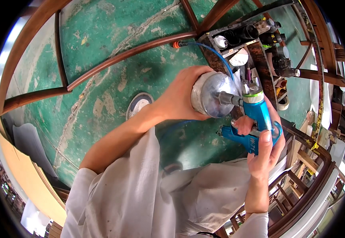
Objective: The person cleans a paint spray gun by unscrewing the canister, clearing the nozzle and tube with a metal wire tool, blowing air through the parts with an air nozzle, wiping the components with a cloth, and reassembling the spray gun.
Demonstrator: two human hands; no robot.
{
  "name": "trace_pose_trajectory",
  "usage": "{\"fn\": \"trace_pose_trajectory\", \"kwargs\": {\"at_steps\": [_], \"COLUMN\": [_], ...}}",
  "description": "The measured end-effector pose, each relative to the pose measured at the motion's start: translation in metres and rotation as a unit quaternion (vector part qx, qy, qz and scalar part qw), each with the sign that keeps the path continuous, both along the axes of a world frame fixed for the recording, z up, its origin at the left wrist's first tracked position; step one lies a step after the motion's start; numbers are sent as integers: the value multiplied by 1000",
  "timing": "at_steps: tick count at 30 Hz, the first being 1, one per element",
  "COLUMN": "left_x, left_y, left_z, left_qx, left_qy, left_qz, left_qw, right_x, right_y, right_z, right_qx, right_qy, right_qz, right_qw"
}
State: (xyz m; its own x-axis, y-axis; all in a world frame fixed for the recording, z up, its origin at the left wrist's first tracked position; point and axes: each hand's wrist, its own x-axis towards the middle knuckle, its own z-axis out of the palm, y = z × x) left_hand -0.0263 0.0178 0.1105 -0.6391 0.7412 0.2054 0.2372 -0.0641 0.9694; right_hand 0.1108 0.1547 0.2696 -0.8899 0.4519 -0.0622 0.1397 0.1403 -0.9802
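My left hand (179, 95) is wrapped round a silver metal cup (217, 94), which is tilted on its side. A short metal fitting joins this cup to a blue spray gun (257, 112) with a ribbed silver ring and a green band at its top. Round the body of the spray gun, near its handle, my right hand (264, 152) is closed, thumb along the side. Both hands are in front of my lap, above the green floor. Part of the cup's far side is hidden by my left fingers.
Beyond my hands stands a dark, stained wooden rack (257, 55) with dark bottles (281, 63) and a white round lid (239, 58). A blue hose (210, 48) with an orange connector (176, 45) hangs near it. Brown wooden frames (132, 52) surround me; cardboard sheets (29, 170) lean at left.
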Motion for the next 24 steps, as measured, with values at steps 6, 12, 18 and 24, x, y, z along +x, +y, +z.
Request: {"fn": "trace_pose_trajectory", "kwargs": {"at_steps": [6,12,18,24], "left_x": [-8,-19,-16,-8], "left_y": [-2,-6,-13,-13], "left_z": [6,-6,-66,-98], "left_qx": [0,-24,-51,-76], "left_qy": [-17,-55,51,-78], "left_qz": [-50,-118,-99,-69], "left_qw": [999,991,992,992], "right_x": [2,-1,-15,-24], "right_y": [8,10,12,17], "right_z": [0,-11,-56,-99], "right_qx": [-11,-37,39,43], "right_qy": [-19,-29,-121,-106], "right_qz": [12,32,80,121], "right_qw": [1000,998,989,986]}}
